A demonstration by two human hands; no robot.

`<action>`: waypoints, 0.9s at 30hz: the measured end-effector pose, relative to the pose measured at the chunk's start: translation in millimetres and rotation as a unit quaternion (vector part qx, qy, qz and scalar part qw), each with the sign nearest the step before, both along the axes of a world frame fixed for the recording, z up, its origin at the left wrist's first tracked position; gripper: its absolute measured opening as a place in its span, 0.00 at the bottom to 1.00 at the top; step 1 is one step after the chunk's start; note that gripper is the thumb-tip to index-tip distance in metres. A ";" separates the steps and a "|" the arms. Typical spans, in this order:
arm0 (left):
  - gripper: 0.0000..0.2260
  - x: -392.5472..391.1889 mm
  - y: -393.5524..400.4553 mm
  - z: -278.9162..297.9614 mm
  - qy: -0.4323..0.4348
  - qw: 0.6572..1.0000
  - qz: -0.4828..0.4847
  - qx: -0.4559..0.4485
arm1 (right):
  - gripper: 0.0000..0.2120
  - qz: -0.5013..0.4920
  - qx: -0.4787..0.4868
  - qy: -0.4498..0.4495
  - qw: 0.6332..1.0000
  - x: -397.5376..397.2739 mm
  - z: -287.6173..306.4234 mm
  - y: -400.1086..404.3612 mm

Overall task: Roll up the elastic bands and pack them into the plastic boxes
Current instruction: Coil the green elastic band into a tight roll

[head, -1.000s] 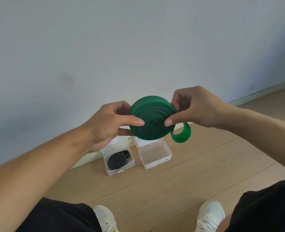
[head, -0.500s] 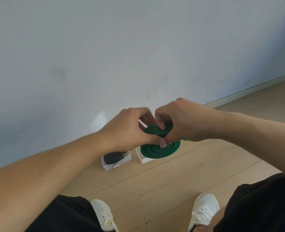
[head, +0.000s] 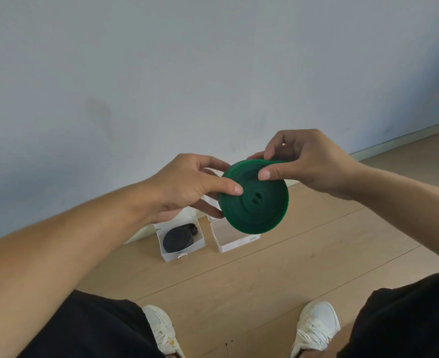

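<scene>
Both hands are on the green band [head: 254, 200], wound into a flat coil and held in the air above the open clear box [head: 235, 237] on the floor. The left hand [head: 187, 187] pinches its left edge, thumb on top and fingers beneath, while the right hand [head: 306, 161] grips the top rim. Left of that box, a second box [head: 181, 240] holds a rolled black band [head: 178, 239].

Soft even daylight, faint shadows, sharp focus, wide-angle edges.
</scene>
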State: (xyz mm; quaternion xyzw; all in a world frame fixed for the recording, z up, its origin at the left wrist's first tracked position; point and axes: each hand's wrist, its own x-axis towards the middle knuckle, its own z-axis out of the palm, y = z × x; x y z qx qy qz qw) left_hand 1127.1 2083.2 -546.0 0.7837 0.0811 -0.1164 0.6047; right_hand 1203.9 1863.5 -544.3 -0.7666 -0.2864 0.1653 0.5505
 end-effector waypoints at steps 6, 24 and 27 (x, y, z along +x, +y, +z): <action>0.12 5.4 8.1 -9.3 0.049 0.994 0.045 -0.090 | 0.08 -0.092 -0.095 -0.133 0.982 6.9 -6.4 2.2; 0.12 27.3 32.2 -53.2 0.093 0.970 0.148 -0.169 | 0.55 0.052 -0.299 -0.299 0.905 21.0 -50.3 56.6; 0.12 40.9 46.0 -79.2 0.138 0.965 0.135 -0.178 | 0.54 0.083 -0.326 -0.257 0.906 41.6 -74.2 72.2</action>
